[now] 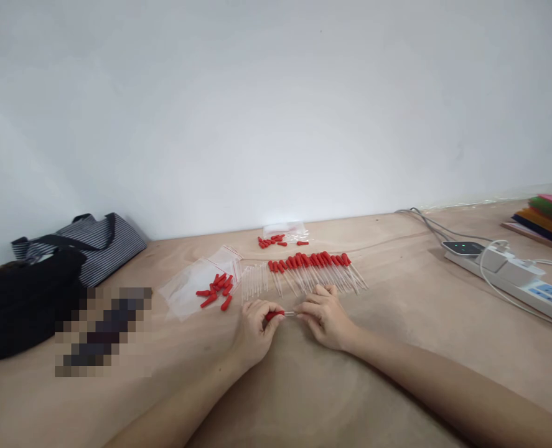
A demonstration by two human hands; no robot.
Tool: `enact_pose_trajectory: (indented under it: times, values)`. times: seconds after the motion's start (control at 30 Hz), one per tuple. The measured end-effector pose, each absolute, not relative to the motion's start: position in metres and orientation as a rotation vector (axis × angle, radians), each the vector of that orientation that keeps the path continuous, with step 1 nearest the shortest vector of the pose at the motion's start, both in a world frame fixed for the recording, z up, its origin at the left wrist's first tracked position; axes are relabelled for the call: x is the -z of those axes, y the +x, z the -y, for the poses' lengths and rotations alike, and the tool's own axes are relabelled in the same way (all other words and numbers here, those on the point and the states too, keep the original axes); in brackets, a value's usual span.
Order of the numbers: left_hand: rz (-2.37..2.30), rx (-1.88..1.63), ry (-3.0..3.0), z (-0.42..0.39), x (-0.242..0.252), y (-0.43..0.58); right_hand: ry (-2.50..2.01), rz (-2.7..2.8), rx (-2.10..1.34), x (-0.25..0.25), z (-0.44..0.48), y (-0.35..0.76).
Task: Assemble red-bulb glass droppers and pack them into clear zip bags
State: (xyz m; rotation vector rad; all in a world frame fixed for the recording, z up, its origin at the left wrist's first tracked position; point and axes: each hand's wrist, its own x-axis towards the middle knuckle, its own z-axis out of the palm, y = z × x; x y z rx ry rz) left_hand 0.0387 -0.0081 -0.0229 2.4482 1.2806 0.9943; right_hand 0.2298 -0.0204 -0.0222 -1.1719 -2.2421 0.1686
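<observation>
My left hand (pixel 254 326) pinches a red rubber bulb (pixel 274 315) at the table's middle. My right hand (pixel 326 316) holds the thin clear glass tube (pixel 290 313) that meets that bulb, so both hands grip one dropper between them. Just behind my hands lies a row of finished droppers (pixel 317 267) with red bulbs, and to its left a bunch of bare clear tubes (pixel 254 280). Loose red bulbs (pixel 217 289) lie on a clear plastic bag (pixel 187 289) to the left. More red bulbs (pixel 272 241) sit farther back by another small bag (pixel 287 229).
A striped bag (pixel 93 242) and a black bag (pixel 18 298) sit at the left, with a blurred patch in front. A white power strip (pixel 513 274) with cables and a small dark device (pixel 462 247) lies at right. Coloured sheets (pixel 549 218) are stacked far right.
</observation>
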Motion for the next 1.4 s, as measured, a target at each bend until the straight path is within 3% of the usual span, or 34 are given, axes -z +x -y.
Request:
enact_pose_trajectory:
  times: [0.2, 0.63, 0.87, 1.03, 1.27, 1.4]
  values:
    - [-1.23, -1.058, 2.56, 0.012, 0.021, 0.04, -1.158, 2.186, -0.219, 0.019, 0.023, 0.224]
    - [-1.163, -1.068, 2.719, 0.019, 0.016, 0.041, -1.295, 2.074, -0.798, 0.017, 0.022, 0.22]
    - [-1.143, -1.015, 2.754, 0.019, 0.014, 0.04, -1.3, 2.076, -0.891, 0.021, 0.016, 0.22]
    - [-1.17, -1.001, 2.744, 0.015, 0.013, 0.038, -1.298, 2.151, -0.777, 0.013, 0.016, 0.225]
    - [-1.34, -0.897, 2.652, 0.004, 0.013, 0.029, -1.214, 2.418, -0.228, 0.007, 0.021, 0.242]
    - [-1.575, -1.0, 2.611, -0.007, 0.01, 0.016, -1.31, 2.347, -0.179, 0.012, 0.014, 0.24]
